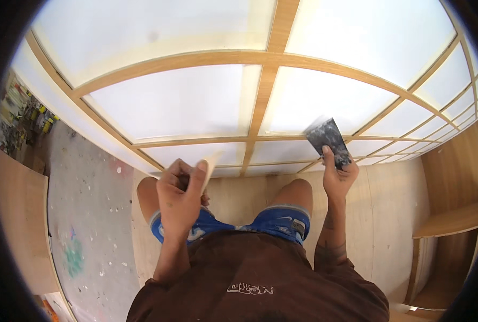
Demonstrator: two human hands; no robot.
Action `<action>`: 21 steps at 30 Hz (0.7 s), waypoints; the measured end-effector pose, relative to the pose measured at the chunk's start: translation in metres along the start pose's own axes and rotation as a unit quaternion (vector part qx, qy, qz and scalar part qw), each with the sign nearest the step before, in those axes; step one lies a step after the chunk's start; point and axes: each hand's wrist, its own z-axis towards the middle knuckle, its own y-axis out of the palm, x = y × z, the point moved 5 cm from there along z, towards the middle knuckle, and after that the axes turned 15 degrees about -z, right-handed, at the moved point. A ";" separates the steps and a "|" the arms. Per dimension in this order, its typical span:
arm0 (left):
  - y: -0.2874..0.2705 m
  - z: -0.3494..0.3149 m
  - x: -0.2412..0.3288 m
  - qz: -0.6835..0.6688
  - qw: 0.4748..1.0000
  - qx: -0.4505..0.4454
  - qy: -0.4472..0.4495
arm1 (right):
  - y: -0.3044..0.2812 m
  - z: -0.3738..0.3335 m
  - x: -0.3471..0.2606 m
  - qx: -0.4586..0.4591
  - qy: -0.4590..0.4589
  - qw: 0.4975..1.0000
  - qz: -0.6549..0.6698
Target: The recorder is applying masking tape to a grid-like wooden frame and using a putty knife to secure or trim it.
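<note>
My right hand (339,174) is closed on a dark, flat rectangular piece (327,138) smeared with white; whether it is a scraper or a sanding sheet, I cannot tell. The piece is tilted up in front of a panel's lower part. Closer to the middle, my left hand (181,188) pinches a thin cream-coloured flat piece (212,166) between thumb and fingers. Its kind is unclear, and the fingers hide part of it. Before both hands rises a large wooden lattice (261,99) with white panels (180,102) between its bars. Pale yellowish bands run along some panel edges.
I sit or squat on a light plywood surface (386,214), knees near the lattice. To the left lies a grey, paint-spotted floor (97,214) with a curved-looking wooden board (21,214). Open wooden shelving (450,220) stands at right. Cluttered items (32,115) sit at far left.
</note>
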 end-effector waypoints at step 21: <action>0.075 -0.011 0.059 0.122 0.792 -0.424 0.421 | -0.005 0.023 -0.104 -0.304 -0.026 0.923 0.235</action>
